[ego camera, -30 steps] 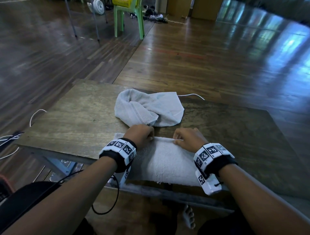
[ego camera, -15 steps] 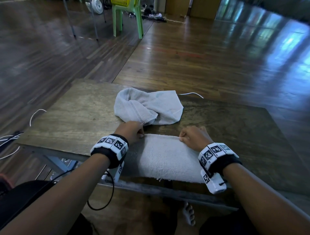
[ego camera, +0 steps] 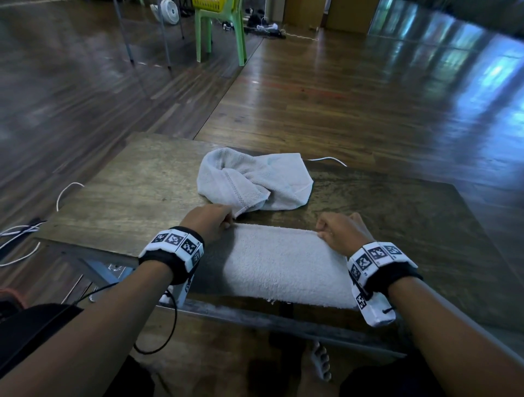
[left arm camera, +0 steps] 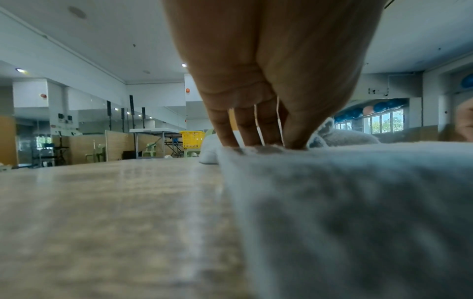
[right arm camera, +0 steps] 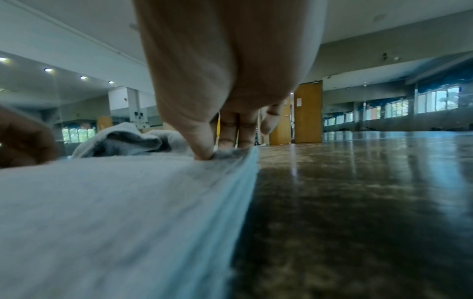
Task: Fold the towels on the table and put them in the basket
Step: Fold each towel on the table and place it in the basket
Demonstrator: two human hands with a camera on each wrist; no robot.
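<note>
**Our hands have spread to the towel's far corners**

Nearest to us, the folded towel (ego camera: 286,269) lies flat on the near part of the table (ego camera: 136,198), its near edge hanging just over the table's front lip. One second ago our hands sat close together at the middle of its far edge; half a second ago they were partway out. Now they are at the two far corners, well apart.

Our left hand (ego camera: 208,219) pinches the far left corner: in the left wrist view the thumb and fingers (left arm camera: 245,129) curl down onto the cloth edge and close on it. Our right hand (ego camera: 341,231) pinches the far right corner the same way, the thumb pressing into the pile in the right wrist view while the fingers (right arm camera: 235,129) curl behind the edge. With the hands apart, the far edge of the folded towel now shows as one straight line from corner to corner, where before our knuckles hid its middle.

Just beyond the left hand lies the second towel (ego camera: 252,181), crumpled in a loose heap on the table. Its near hem tip almost touches our left fingers; we cannot tell if it does. It has kept its place and shape through all three moments.

Far across the wooden floor, the yellow basket (ego camera: 211,3) sits on a green chair (ego camera: 224,31), as before.
</note>
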